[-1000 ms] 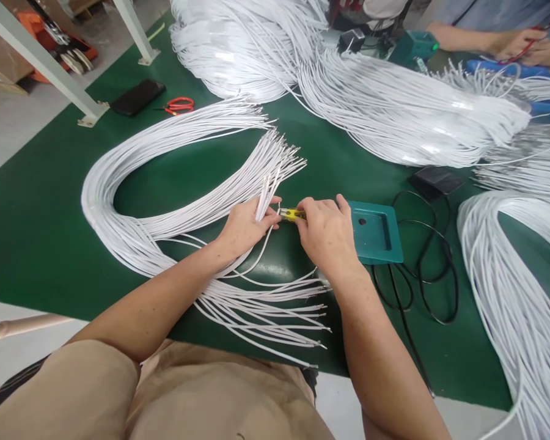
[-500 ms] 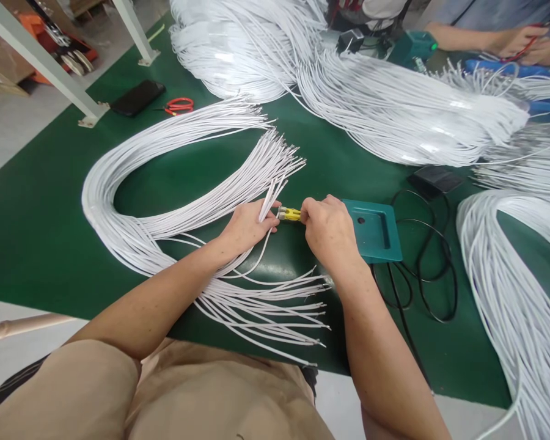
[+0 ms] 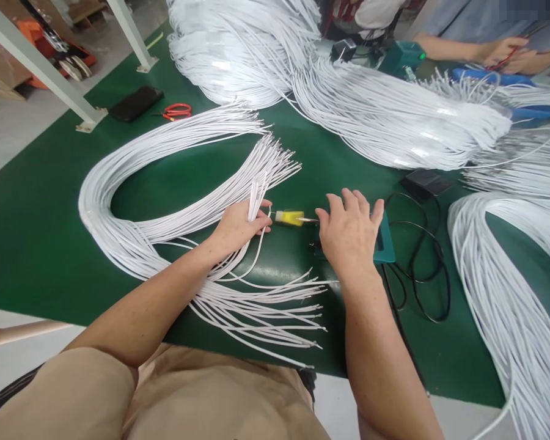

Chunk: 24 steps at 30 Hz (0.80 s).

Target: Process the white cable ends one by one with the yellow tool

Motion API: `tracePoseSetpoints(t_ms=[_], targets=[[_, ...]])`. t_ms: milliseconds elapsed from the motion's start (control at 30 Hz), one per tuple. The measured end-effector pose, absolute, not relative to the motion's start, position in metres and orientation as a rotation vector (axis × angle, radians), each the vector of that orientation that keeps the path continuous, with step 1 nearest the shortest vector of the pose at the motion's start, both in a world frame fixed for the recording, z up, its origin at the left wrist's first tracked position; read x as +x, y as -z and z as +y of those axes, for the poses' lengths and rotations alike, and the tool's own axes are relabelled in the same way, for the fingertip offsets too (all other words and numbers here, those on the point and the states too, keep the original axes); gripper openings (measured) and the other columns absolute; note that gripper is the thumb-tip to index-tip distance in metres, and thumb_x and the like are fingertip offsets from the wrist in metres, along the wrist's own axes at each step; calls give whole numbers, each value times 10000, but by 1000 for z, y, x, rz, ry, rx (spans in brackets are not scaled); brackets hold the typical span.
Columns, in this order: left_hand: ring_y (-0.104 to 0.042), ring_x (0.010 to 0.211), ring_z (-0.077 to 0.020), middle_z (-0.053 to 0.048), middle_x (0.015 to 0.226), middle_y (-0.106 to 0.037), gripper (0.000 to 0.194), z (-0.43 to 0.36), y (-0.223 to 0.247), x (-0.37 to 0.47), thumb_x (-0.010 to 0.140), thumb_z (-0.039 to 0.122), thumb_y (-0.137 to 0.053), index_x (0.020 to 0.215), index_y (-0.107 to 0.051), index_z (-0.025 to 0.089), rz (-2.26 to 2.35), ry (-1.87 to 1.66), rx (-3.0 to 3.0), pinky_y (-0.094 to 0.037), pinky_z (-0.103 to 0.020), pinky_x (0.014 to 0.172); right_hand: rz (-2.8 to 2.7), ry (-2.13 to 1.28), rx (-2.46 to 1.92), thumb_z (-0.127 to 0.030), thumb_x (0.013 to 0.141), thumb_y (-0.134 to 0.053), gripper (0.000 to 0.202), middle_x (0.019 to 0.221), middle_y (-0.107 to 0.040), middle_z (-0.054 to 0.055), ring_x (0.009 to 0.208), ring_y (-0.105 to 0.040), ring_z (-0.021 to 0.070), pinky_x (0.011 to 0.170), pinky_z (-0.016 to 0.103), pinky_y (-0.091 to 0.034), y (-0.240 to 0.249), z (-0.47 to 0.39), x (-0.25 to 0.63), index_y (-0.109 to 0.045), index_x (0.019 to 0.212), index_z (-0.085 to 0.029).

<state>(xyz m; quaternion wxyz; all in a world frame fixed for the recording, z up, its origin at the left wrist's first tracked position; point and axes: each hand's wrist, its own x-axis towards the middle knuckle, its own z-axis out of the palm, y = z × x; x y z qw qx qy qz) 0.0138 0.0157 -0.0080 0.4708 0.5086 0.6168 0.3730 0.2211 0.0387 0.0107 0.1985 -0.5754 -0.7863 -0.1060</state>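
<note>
My left hand (image 3: 242, 225) is closed on several white wires (image 3: 256, 198), whose ends stick up past its fingers. One wire end at its fingertips points toward a yellow block (image 3: 289, 218) with a pale left end; whether they touch I cannot tell. A thin metal shaft (image 3: 309, 220) runs from the block toward my right hand (image 3: 349, 229). That hand lies palm down with fingers spread over a teal device (image 3: 385, 241), hiding most of it. Below, loose white wires (image 3: 275, 302) fan out with bare tips. A curved wire bundle (image 3: 105, 183) lies to the left.
Large white wire piles (image 3: 394, 116) cover the back of the green table (image 3: 36, 244), with another bundle (image 3: 499, 275) at the right. Black cable (image 3: 440, 269) coils beside the device. Red-handled snips (image 3: 176, 111) and a black phone-like object (image 3: 136, 102) lie back left. Across the table, a co-worker's hands (image 3: 508, 55) hold a red-handled tool.
My right hand has let go of the yellow block and moved right, its fingers now spread over the teal device. My left hand still holds the wires, in nearly the same place.
</note>
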Motion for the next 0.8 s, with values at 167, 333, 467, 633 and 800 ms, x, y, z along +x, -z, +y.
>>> tracePoseSetpoints(t_ms=[167,333,467,633,800], targets=[[-654,709,-162,-42,785,-698,383,15,5,8,707,322,-701,1037,-669,129,1404,-963,1217,-512,-267,635,-2500,-115,-1024,-243,940,-450,232,1008,-690,98,931,-570,212,886,364,-448,-28,20,193,-667,941,-163],[-604,703,-140,-41,873,-697,365,14,8,3,691,396,-733,959,-700,150,1366,-938,1169,-484,-278,696,-2807,-340,-698,-233,911,-520,204,833,-686,89,903,-574,210,865,346,-458,-23,0,168,-673,802,-156],[-610,795,-162,-49,979,-708,429,13,10,1,699,448,-730,1042,-713,192,1420,-900,1184,-469,-295,782,-2785,-803,-966,-197,825,-616,125,675,-668,50,669,-585,194,610,306,-455,-23,-7,170,-684,721,-193],[-632,888,-197,-49,940,-717,455,9,6,3,768,505,-654,1101,-706,200,1388,-879,1239,-458,-309,855,-2441,-1380,-1086,-196,843,-530,250,557,-615,-8,462,-519,112,444,241,-386,-34,4,181,-606,605,-199],[-644,879,-205,-49,947,-721,423,5,2,7,796,485,-634,1092,-707,192,1239,-745,1374,-468,-326,852,-1571,-1332,-1310,-393,860,-543,217,628,-590,-41,448,-531,93,405,211,-424,-29,24,184,-598,940,-199]])
